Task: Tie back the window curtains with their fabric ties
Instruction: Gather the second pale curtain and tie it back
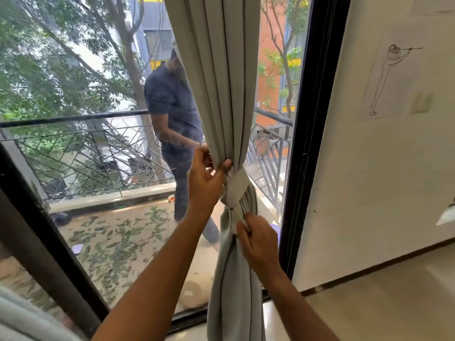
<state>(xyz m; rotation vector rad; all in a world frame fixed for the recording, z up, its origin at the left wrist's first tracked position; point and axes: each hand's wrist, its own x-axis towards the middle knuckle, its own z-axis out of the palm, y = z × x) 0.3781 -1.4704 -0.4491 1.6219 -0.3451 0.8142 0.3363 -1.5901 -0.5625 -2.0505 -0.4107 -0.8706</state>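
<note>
At the window, the left hand point(205, 179) grips the gathered grey curtain point(221, 94) above its wrapped fabric tie point(236, 187), while the right hand point(258, 242) pinches the tie's lower end.

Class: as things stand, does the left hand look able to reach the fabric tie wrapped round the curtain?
Probably yes: the left hand grips the curtain right beside the fabric tie, and nothing lies between them.

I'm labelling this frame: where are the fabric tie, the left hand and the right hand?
fabric tie point(236, 187), head view, middle of the flat wrapped band.
left hand point(205, 180), head view, back of the hand.
right hand point(259, 243), head view, back of the hand.
</note>
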